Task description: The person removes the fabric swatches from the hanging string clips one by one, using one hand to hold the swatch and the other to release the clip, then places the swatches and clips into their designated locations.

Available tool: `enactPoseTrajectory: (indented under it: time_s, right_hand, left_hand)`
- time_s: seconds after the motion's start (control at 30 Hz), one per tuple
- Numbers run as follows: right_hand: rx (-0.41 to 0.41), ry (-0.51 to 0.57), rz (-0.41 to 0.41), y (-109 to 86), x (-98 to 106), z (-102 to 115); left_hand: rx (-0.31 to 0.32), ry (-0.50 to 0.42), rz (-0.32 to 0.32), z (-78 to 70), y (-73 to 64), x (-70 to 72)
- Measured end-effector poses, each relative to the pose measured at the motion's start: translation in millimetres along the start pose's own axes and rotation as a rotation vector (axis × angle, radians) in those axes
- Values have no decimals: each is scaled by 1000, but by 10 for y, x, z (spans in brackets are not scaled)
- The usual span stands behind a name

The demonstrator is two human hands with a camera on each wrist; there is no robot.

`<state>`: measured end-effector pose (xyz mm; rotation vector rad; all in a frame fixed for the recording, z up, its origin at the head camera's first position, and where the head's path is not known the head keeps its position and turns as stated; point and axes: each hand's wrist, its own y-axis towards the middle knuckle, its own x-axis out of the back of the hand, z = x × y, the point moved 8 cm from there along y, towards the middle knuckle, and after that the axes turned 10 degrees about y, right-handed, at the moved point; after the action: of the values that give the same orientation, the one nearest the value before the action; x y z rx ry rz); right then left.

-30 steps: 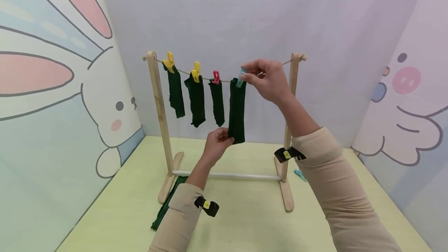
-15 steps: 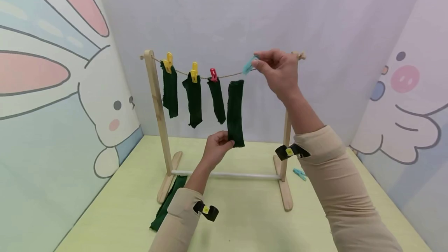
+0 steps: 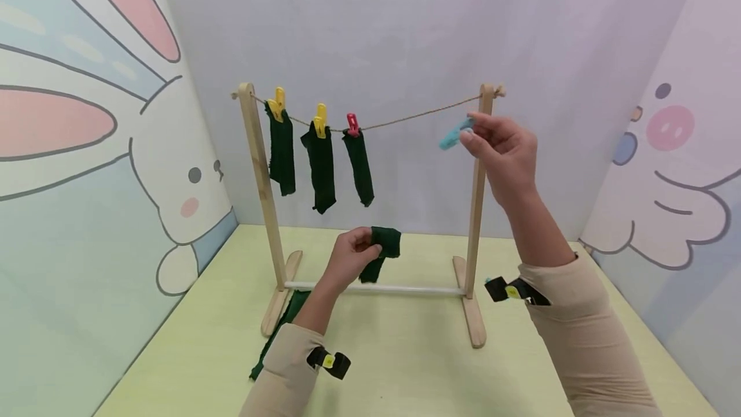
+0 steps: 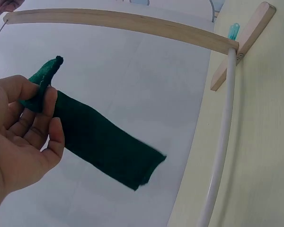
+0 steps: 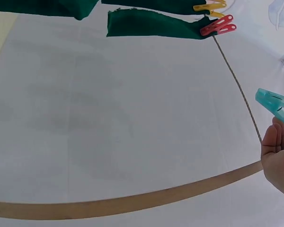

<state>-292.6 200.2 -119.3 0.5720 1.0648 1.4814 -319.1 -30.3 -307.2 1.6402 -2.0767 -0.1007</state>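
Observation:
My left hand (image 3: 345,261) pinches a dark green cloth strip (image 3: 386,241) between thumb and fingers, below the line and in front of the rack. The strip folds over at the grip, and in the left wrist view its long end (image 4: 106,142) hangs free. Beside the right post, my right hand (image 3: 509,156) holds a light blue clothespin (image 3: 455,134) by its handles, off the rope. That clothespin (image 5: 270,100) also shows at the right edge of the right wrist view. To the left, three green strips hang from the rope (image 3: 425,112) under two yellow clothespins (image 3: 320,122) and a red one (image 3: 352,124).
The wooden rack's left post (image 3: 260,192) and right post (image 3: 476,230) stand on flat feet, joined by a white bar (image 3: 405,290). Another green strip (image 3: 286,322) lies by the left foot. A second blue clothespin (image 4: 234,31) lies beyond the right foot.
The blue clothespin has come off the strip and the rope, and my right hand has carried it right. The strip has dropped from the line and folded over in my left hand.

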Motion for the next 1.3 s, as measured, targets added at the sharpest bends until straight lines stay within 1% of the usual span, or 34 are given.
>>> enactPoseTrajectory:
  time_s: [0.07, 0.1, 0.17, 0.23, 0.4, 0.53, 0.7, 0.77, 0.93, 1.03, 1.2, 1.23, 1.3]
  right_hand:
    - [-18, 9, 4, -73, 56, -22]
    - [-27, 12, 9, -108, 79, -32]
    - [-32, -8, 22, -175, 118, -46]
    - [-54, 0, 33, -249, 155, -73]
    - [-117, 10, 63, -453, 235, -133]
    - [-165, -32, 69, -603, 313, -165]
    - [-205, -46, 80, -758, 424, -203]
    - [-220, -39, 75, -825, 474, -221]
    - [-265, -42, 26, -1001, 628, -286]
    - [-298, -60, 25, -1103, 708, -337]
    - [-347, -72, 45, -1251, 805, -415]
    - [-355, -76, 34, -1278, 825, -422]
    - [-368, -91, 7, -1333, 873, -434]
  left_hand:
    - [-13, 7, 3, -57, -47, 12]
    - [-17, 9, 4, -53, -57, 16]
    - [-23, 11, 9, -41, -80, 25]
    - [-27, 12, 11, -21, -110, 38]
    - [-7, 42, 28, 44, -196, 75]
    - [5, 67, 42, 61, -246, 100]
    - [-13, 59, 57, 95, -283, 123]
    - [-8, 45, 60, 183, -290, 128]
    - [18, 43, 59, 455, -327, 137]
    - [10, 49, 60, 525, -367, 158]
    - [18, 51, 57, 612, -445, 235]
    - [17, 57, 57, 582, -466, 258]
    - [23, 60, 55, 605, -490, 306]
